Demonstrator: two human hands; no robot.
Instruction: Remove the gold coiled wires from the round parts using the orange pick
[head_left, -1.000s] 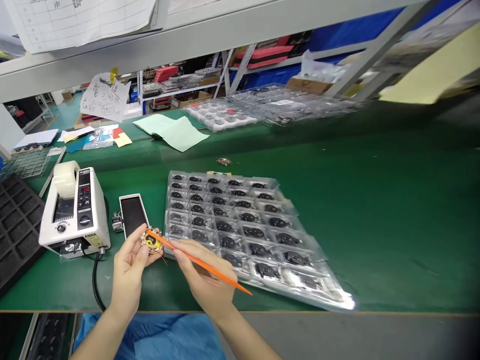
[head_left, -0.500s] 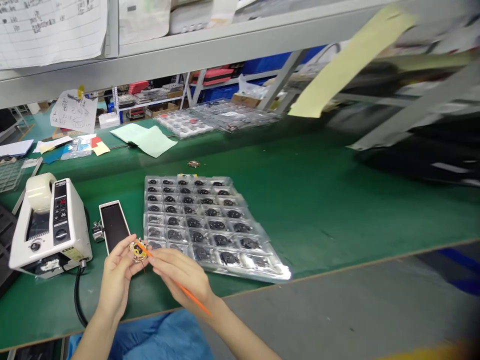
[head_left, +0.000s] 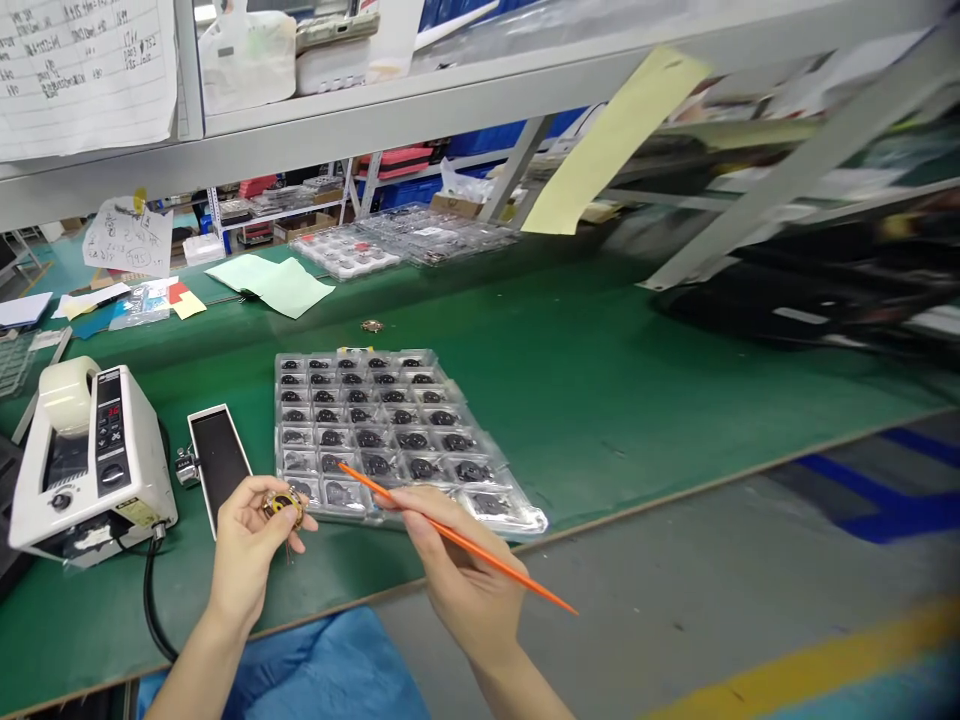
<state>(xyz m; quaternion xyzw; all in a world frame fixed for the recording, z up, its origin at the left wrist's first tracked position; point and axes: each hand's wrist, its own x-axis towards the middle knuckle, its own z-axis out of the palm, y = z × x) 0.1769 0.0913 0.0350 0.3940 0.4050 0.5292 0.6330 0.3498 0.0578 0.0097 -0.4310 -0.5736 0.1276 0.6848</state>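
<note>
My left hand (head_left: 251,545) holds a small round gold and black part (head_left: 283,507) by its edge, just above the green bench. A thin red wire hangs from the part. My right hand (head_left: 457,575) grips a long orange stick (head_left: 457,540). The stick's tip points up and left over the clear plastic tray (head_left: 517,515), away from the part. The tray holds several black round parts in rows and lies right behind both hands.
A white tape dispenser (head_left: 86,465) with a black cable stands at the left. A black pad in a white frame (head_left: 217,460) lies beside the tray. One loose round part (head_left: 371,325) lies behind the tray. Papers and more trays are at the back, the bench edge runs on the right.
The stick's tip has come off the round part and my right hand has moved to the right. The view has swung to the right, showing more floor.
</note>
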